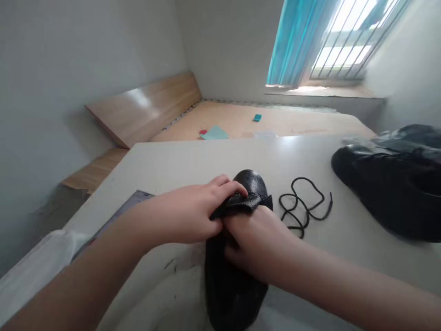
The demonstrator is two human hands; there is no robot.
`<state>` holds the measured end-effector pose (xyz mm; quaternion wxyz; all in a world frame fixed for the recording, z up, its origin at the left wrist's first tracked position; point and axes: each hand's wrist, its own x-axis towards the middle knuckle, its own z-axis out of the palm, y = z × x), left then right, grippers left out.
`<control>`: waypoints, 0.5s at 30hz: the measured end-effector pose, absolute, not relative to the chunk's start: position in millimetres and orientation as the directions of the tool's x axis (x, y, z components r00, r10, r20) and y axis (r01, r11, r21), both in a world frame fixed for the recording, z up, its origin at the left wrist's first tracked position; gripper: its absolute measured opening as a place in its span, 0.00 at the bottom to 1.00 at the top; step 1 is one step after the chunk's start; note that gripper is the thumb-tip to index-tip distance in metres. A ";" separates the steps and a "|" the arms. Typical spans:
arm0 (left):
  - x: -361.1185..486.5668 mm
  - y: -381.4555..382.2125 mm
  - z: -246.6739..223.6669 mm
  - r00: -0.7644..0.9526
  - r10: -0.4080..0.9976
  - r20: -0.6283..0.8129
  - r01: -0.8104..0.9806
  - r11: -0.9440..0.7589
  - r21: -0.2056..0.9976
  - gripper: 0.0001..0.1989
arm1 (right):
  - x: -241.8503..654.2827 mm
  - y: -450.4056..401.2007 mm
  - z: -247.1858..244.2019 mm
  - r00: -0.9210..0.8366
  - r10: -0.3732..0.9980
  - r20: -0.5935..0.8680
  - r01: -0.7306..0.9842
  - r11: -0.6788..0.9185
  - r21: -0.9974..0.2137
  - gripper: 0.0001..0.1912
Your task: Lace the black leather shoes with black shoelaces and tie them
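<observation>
A black shoe (253, 184) without a lace in it rests on the white table, its toe pointing away from me. My left hand (198, 209) grips the shoe's upper near the tongue, with fingers on top and the thumb below. Inside the shoe's opening is my right hand (253, 236), reaching toward the toe; its fingertips are hidden under the upper. A loose black shoelace (306, 209) lies in loops on the table, just right of the shoe.
Another black shoe (386, 188) stands at the right of the white table (179, 161). A flat grey-purple item (127, 207) and white plastic (41, 257) lie at the left. Beyond are a wooden board (148, 108), teal pieces (215, 133) and a barred window.
</observation>
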<state>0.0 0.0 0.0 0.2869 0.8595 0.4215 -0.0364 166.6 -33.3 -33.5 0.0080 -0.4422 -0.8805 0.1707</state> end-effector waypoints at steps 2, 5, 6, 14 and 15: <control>1.8 -0.3 2.2 0.640 0.703 -0.309 0.749 -0.480 0.458 0.31 | 168.2 -33.5 -31.5 -0.608 0.783 -0.130 0.774 0.547 -0.320 0.15; 3.7 0.0 4.2 0.635 0.702 -0.321 0.755 -0.477 0.450 0.33 | 171.8 -34.1 -27.4 -0.613 0.783 -0.104 0.763 0.552 -0.337 0.13; 4.1 0.4 4.4 0.634 0.702 -0.324 0.756 -0.476 0.449 0.33 | 173.2 -34.4 -25.8 -0.617 0.782 -0.092 0.757 0.557 -0.342 0.12; 4.6 1.5 2.5 0.633 0.707 -0.317 0.758 -0.480 0.442 0.34 | 180.6 -34.7 -16.2 -0.692 0.719 -0.071 0.698 0.640 -0.321 0.08; 4.3 1.4 2.2 0.638 0.706 -0.308 0.752 -0.486 0.444 0.34 | 180.7 -35.0 -15.5 -0.698 0.711 -0.085 0.697 0.647 -0.308 0.07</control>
